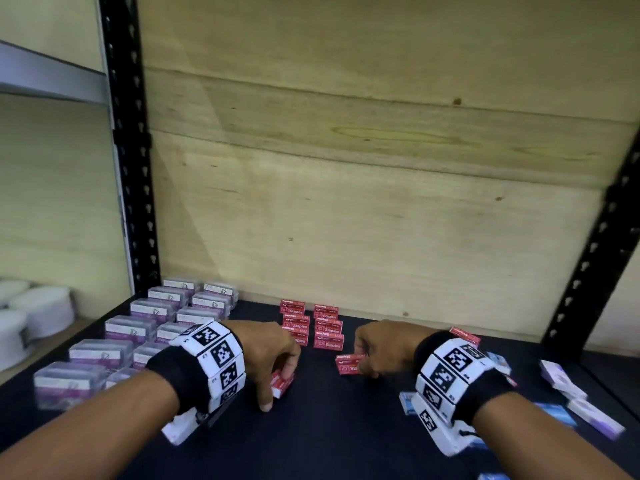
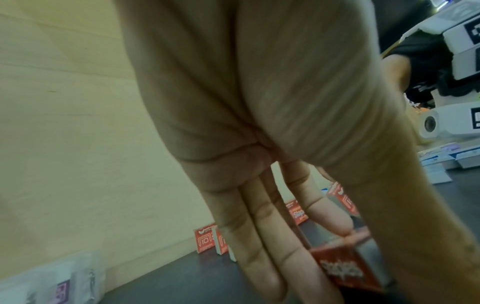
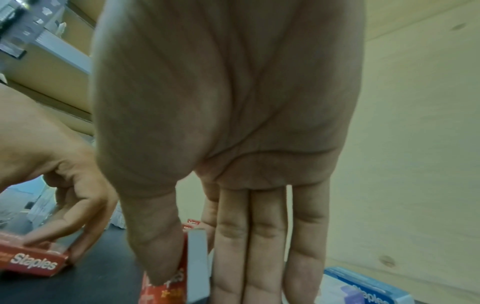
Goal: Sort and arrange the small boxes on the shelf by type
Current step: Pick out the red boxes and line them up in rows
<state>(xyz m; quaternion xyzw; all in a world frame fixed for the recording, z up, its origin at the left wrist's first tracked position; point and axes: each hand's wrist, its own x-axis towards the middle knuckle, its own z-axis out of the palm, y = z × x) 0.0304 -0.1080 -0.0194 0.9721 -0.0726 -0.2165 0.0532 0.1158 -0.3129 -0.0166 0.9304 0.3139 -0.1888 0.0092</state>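
Left hand [image 1: 273, 355] pinches a red staples box [image 1: 281, 384] on the dark shelf [image 1: 329, 427], thumb against fingers [image 2: 262, 253]; right hand [image 1: 381, 344] pinches a second red staples box [image 1: 348, 363] the same way, box on edge; both sit just near of the two red staples columns [image 1: 311, 325] by the back panel [image 1: 346, 185], likely to extend them; purple-label boxes [image 1: 138, 334] grouped left; blue and lilac boxes [image 1: 571, 396] loose at right; open shelf near and centre.

"Staples" in white on the red boxes [image 1: 328, 327] stacked at the back of the shelf, on the red box [image 3: 33, 263] under the left hand, and on a blue box [image 3: 369, 292]; purple-box labels too blurred to read.
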